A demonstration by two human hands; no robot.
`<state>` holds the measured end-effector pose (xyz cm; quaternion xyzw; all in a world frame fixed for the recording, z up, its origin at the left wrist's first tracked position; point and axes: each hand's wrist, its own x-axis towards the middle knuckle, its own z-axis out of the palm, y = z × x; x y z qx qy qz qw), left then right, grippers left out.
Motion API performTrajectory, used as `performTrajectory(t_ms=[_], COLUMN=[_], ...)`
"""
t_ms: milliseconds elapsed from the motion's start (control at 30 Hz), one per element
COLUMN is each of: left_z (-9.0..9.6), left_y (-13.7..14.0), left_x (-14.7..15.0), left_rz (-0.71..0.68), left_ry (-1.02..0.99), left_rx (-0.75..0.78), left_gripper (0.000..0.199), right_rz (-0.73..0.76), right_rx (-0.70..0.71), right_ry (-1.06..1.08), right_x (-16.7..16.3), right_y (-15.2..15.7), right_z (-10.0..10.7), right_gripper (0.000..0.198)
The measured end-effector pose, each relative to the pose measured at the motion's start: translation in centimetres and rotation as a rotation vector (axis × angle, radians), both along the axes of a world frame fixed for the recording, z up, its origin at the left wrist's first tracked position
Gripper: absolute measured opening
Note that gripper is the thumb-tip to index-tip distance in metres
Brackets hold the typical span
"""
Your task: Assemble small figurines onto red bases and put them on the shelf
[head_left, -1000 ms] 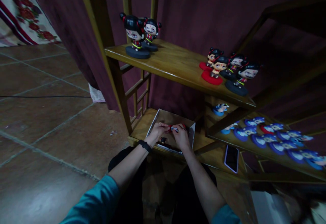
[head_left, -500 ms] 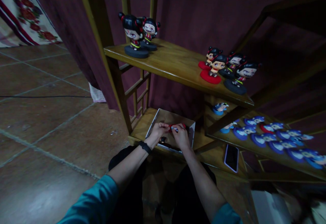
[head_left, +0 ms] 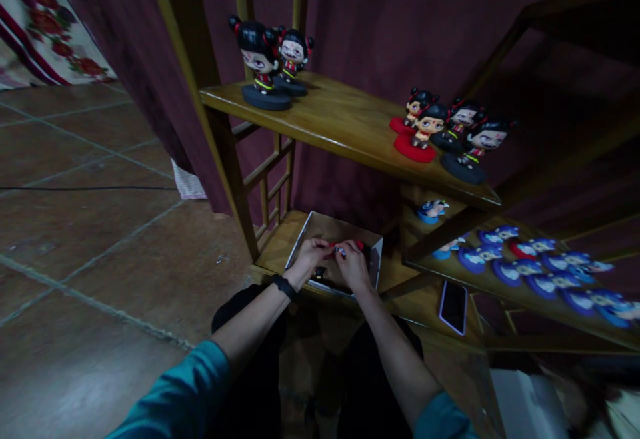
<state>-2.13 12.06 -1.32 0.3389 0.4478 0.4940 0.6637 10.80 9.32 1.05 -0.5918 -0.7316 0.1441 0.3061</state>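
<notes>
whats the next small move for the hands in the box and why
I'd probably ease the right hand slightly aside while the left hand steadies the small red-and-white piece: both hands meet at it inside the box, and their fingers seem to hide much of it.

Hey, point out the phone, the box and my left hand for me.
Phone (head_left: 453, 307): head view, the middle of its dark screen.
Box (head_left: 377, 252): head view, its pale right wall.
Left hand (head_left: 311, 254): head view, the back of the hand.

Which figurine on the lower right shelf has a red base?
The figurine in the back row, between two on bluish-purple bases; the other bases there look blue or purple.
</notes>
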Motion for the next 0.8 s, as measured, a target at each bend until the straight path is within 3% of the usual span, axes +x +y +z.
performTrajectory(t_ms=[200, 367, 500, 633, 800], left_z=[-0.4, 0.1, 0.5, 0.8, 1.8], left_y=[-0.2, -0.3, -0.8, -2.0, -3.5], left_x=[-0.2, -0.6, -0.7, -0.5, -0.9], left_rz=[0.016, 0.007, -0.023, -0.054, -0.063], left_ry=[-0.019, -0.107, -0.154, -0.148, -0.137], left_rx=[-0.067, -0.187, -0.248, -0.215, -0.199], left_gripper=[0.019, 0.018, 0.018, 0.018, 0.015], right_rz=[0.06, -0.014, -0.132, -0.102, -0.059], right_rx=[-0.037, -0.075, -0.112, -0.192, -0.4], right_ry=[0.017, 0.304, 0.524, 0.655, 0.92], right_x=[-0.4, -0.2, 0.3, 0.2, -0.2], right_y=[-0.4, -0.4, -0.7, -1.3, -2.3], right_z=[-0.2, -1.1, -1.9, -1.9, -0.9], right_gripper=[0.029, 0.045, 0.032, 0.023, 0.026])
